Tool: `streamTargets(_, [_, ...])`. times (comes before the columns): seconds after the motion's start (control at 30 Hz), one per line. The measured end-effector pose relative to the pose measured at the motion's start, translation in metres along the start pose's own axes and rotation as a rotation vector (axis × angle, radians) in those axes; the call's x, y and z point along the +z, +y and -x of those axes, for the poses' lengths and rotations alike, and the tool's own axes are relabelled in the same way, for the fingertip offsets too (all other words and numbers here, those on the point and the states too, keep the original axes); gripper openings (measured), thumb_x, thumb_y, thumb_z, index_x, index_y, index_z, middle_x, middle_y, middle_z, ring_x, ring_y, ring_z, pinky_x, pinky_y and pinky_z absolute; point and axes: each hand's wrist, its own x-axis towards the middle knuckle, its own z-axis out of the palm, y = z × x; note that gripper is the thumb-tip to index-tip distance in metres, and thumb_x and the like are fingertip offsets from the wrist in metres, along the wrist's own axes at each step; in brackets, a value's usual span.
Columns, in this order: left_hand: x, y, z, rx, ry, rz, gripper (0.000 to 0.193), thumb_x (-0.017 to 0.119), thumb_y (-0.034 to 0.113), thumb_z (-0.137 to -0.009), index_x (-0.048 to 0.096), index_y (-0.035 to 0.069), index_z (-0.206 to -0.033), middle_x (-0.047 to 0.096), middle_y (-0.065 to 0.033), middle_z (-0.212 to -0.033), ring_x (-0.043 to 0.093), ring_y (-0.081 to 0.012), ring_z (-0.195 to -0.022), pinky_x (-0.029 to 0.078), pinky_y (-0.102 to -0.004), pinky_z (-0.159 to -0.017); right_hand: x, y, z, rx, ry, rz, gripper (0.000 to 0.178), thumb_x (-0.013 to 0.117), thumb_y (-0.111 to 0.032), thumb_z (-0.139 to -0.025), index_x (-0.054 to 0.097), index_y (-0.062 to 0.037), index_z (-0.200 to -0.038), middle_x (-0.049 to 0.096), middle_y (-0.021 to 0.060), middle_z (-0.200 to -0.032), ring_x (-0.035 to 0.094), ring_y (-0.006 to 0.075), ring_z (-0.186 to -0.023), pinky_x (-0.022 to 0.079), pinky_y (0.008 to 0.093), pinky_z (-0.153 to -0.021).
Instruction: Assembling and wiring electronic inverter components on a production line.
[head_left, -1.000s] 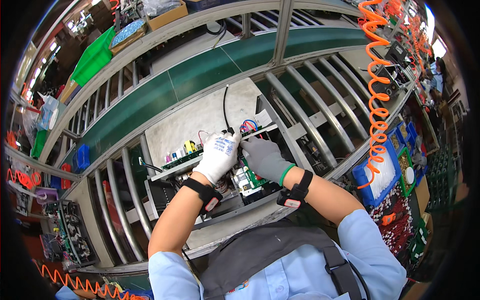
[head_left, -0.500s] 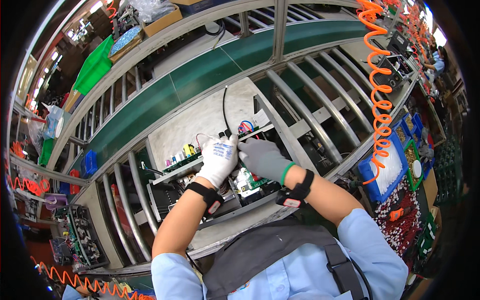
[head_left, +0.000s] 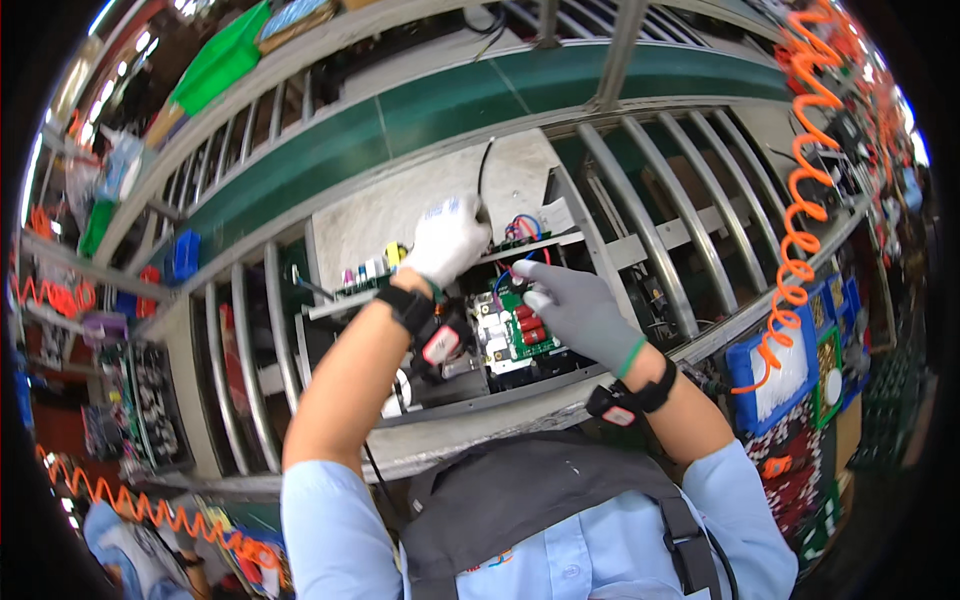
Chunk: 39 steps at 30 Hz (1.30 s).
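My left hand (head_left: pixel 446 238), in a white glove, is closed at the base of a black cable (head_left: pixel 487 165) that stands up past its fingertips. My right hand (head_left: pixel 585 305), in a grey glove with a green cuff, hangs open over the right part of an open metal chassis (head_left: pixel 480 402), thumb and forefinger apart. Below it lies a green circuit board (head_left: pixel 545 345) with red cylindrical components (head_left: pixel 528 322). Red and blue wires (head_left: pixel 522 228) loop up behind the chassis divider. A second board with a yellow component (head_left: pixel 394 252) sits left of my left hand.
A roller conveyor (head_left: pixel 640 230) runs on both sides of the pale board (head_left: pixel 370 215) under the chassis. An orange coiled hose (head_left: pixel 800 220) hangs at the right, above a blue bin (head_left: pixel 770 365) of white strips. Another chassis (head_left: pixel 155 405) stands far left.
My hands have come apart. The left has moved away from me, along the black cable; the right has drawn back toward the right and opened. The whole view has shifted slightly.
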Motion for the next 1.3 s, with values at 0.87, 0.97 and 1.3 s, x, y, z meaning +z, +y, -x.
streamTargets(0.87, [-0.156, -0.097, 0.05, -0.089, 0.471, 0.0, 0.04, 0.051, 0.033, -0.095, 0.058, 0.001, -0.116, 0.066, -0.0196, -0.102, 0.063, -0.0316, -0.095, 0.048, -0.0372, -0.084, 0.013, 0.021, -0.007, -0.46, 0.017, 0.655, 0.062, 0.075, -0.032, -0.074, 0.054, -0.0116, -0.128, 0.053, 0.0118, -0.117, 0.052, 0.0313, -0.106, 0.042, 0.0396, -0.089])
streamTargets(0.97, [-0.145, -0.055, 0.164, -0.084, 0.138, 0.16, 0.026, 0.055, 0.02, -0.091, 0.061, 0.001, -0.109, 0.064, -0.0144, -0.091, 0.062, -0.0271, -0.082, 0.05, -0.0371, -0.071, 0.015, 0.006, 0.033, -0.724, 0.127, 0.803, 0.065, 0.076, -0.034, -0.072, 0.054, -0.0092, -0.128, 0.055, 0.0121, -0.117, 0.053, 0.0307, -0.107, 0.039, 0.0405, -0.094])
streamTargets(1.3, [-0.023, -0.03, 0.268, -0.023, 0.101, 0.06, 0.026, 0.073, 0.019, -0.072, 0.068, 0.004, -0.092, 0.063, -0.0167, -0.085, 0.059, -0.0343, -0.085, 0.046, -0.0419, -0.077, 0.042, 0.047, 0.074, -0.596, 0.168, 0.549, 0.023, 0.077, -0.022, -0.069, 0.065, -0.0097, -0.085, 0.058, 0.0067, -0.072, 0.056, 0.029, -0.074, 0.042, 0.0414, -0.069])
